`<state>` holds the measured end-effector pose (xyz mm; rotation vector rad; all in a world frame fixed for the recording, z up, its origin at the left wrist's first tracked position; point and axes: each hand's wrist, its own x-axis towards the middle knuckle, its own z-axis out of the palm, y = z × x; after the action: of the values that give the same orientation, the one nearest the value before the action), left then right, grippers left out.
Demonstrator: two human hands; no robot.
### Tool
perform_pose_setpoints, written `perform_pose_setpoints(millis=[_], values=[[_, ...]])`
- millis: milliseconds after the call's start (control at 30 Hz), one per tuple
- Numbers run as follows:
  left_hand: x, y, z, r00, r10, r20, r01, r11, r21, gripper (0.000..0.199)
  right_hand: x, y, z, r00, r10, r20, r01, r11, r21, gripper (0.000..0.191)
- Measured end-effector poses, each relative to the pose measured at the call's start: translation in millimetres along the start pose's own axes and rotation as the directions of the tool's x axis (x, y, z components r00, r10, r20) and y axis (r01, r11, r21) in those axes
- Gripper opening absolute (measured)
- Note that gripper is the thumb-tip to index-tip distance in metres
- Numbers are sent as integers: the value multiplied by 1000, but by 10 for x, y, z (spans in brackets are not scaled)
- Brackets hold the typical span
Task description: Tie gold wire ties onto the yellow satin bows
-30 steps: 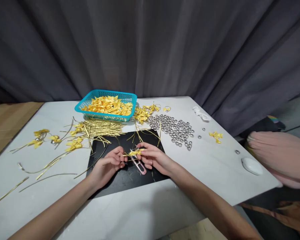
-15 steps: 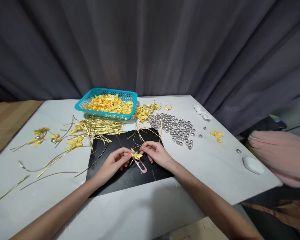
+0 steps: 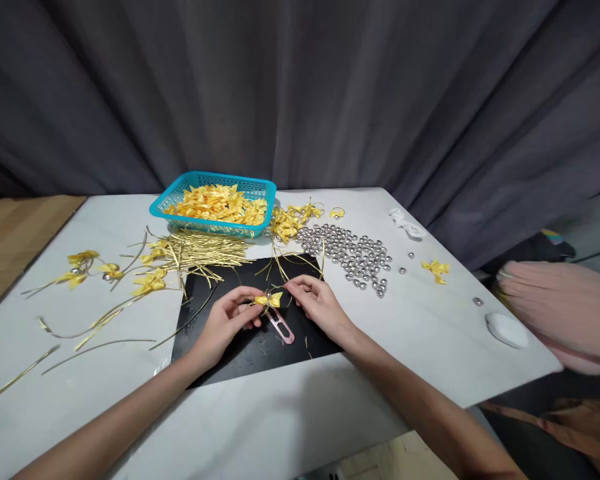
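Over the black mat (image 3: 220,363), my left hand (image 3: 229,319) is closed, pinching a small yellow ribbon bow (image 3: 269,301) by its left side. A shiny silver bead sits at the top of the bow, and a thin gold tie runs from it. My right hand (image 3: 314,301), a little to the right, has its thumb and forefinger pressed together on what looks like the end of that gold tie. Below the bow lies a pink slotted cutting tool (image 3: 282,327), perhaps thread snips, its upper end hidden by the bow and my left fingers.
Behind the mat stand a turquoise basket (image 3: 211,225) of yellow bows and a pile of gold ties (image 3: 205,250). Silver beads (image 3: 350,253) spread at right, near a white rounded object (image 3: 507,330). Finished-looking bows (image 3: 149,283) and loose ties lie left. Another person's foot (image 3: 555,293) appears at the right edge.
The bow has moved slightly up and left and now faces the camera. My right hand has drawn a little away from it, with the thin tie stretched between.
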<state>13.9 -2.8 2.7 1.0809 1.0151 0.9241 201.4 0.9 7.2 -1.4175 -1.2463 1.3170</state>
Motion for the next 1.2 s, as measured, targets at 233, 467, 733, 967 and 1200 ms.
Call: perform_pose_setpoints(millis=[233,467,733,967,1200], values=[[13,-19,68,999,26,-28,-27,999,-38,31,-22,-36,-42,985,-120,-121,123,992,18,37],[-11,-23,110,998,62,-19,-62,998,4,31,-64,-43,65,960,38,277,-76,988,131,29],[13,-125,34,987,127,-101,-124,992,40,23,-37,-6,16,940,84,331,-212,903,373,32],[-29,-117,51,923,384,-28,-345,858,379,12,-101,-15,77,939,52,340,-207,874,440,30],[-83,-109,27,900,435,30,-414,832,368,24,-102,-18,82,947,34,319,-184,872,454,31]])
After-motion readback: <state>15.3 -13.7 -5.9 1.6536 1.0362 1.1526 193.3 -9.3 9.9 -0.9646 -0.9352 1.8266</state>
